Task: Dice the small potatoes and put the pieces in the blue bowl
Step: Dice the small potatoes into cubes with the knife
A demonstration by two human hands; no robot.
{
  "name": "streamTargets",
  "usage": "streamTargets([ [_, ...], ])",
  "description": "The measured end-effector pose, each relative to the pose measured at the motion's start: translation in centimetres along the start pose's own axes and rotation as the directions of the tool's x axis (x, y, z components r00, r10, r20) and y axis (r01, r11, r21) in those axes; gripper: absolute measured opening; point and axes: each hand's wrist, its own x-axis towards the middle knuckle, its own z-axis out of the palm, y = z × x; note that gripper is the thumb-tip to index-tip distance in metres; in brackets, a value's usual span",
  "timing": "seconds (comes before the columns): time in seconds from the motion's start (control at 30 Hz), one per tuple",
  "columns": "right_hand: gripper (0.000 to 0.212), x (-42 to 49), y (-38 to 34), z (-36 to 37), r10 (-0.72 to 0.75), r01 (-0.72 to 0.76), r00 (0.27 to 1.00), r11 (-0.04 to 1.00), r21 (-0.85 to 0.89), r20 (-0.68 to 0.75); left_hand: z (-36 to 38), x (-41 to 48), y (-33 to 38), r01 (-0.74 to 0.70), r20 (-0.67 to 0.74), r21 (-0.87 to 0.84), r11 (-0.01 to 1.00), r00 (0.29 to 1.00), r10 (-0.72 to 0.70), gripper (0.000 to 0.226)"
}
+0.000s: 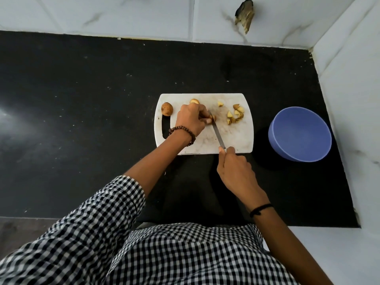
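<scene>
A white cutting board (236, 138) lies on the black counter. My left hand (191, 120) holds a small potato piece (213, 117) down on the board with curled fingers. My right hand (236, 171) grips the handle of a knife (218, 133), whose blade runs up to that piece. A whole small potato (167, 109) sits at the board's left end. Another potato (194, 101) peeks out behind my left hand. Several diced pieces (235, 115) lie at the board's right. The blue bowl (299, 134) stands to the right of the board, with nothing visible inside.
The black counter (82, 99) ends at white marble-tiled walls (349, 79) behind and to the right. A dark chipped patch (244, 15) marks the back wall. My checked shirt (164, 254) fills the lower part of the view.
</scene>
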Motion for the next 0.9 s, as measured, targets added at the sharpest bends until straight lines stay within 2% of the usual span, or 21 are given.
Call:
streamTargets([
  [0.27,0.037,-1.8,1.1,-0.8,0.023,-0.022,0.999,0.999,-0.025,0.04,-0.5,0.1,0.5,0.032,0.043,0.004,0.999,0.999,-0.032,0.023],
  [0.57,0.044,-2.3,2.4,-3.1,0.052,-0.051,0.993,0.999,-0.007,0.106,-0.8,0.1,0.8,-0.017,0.066,0.069,0.997,0.998,0.013,0.023],
  [0.73,0.046,-2.9,3.0,-3.5,0.084,-0.085,0.996,0.973,0.214,0.013,-0.8,-0.3,0.7,-0.055,0.076,0.118,0.992,0.996,0.046,0.021],
  [0.9,0.045,-3.3,3.3,-3.0,0.098,-0.085,0.995,0.909,0.409,-0.01,-1.1,-1.9,-0.1,0.018,0.08,-0.081,0.997,0.997,-0.012,0.014],
])
